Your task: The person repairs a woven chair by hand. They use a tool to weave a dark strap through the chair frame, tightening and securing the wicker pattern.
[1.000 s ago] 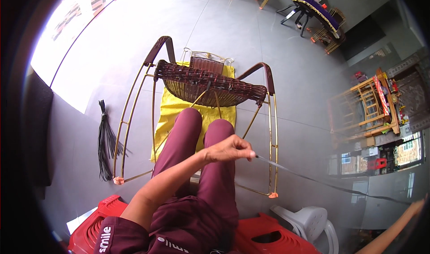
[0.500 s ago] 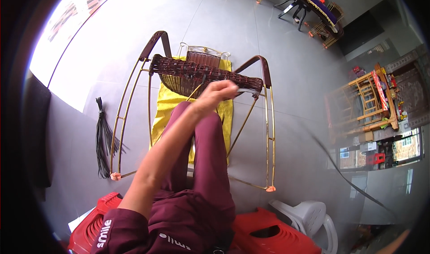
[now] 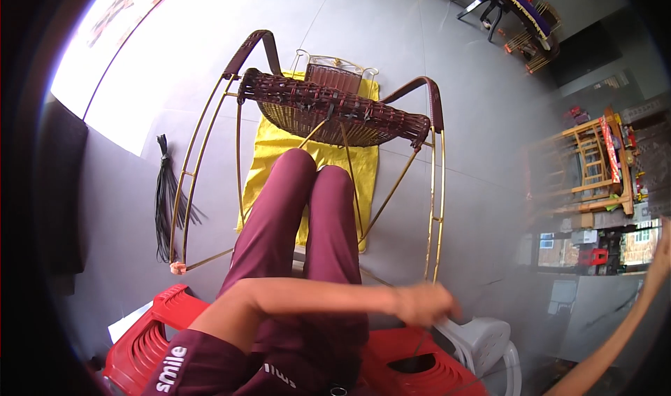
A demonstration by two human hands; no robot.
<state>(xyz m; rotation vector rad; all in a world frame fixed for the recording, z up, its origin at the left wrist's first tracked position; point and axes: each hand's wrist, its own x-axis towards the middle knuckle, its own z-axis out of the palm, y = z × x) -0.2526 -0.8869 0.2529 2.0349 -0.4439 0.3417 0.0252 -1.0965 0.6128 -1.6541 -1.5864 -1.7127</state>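
Crowding the left hand (image 3: 425, 304), its blurred grip unclear, are a red stool (image 3: 446, 376) and white seat (image 3: 488, 346).

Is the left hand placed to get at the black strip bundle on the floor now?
Probably not directly: the left hand is over on the right, and the black strip bundle lies far left, mostly beyond the chair's gold side frame.

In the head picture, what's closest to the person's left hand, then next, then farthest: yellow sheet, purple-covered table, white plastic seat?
From the left hand:
1. White plastic seat, lower right.
2. Yellow sheet, on the floor, ahead and left.
3. Purple-covered table, far top right.
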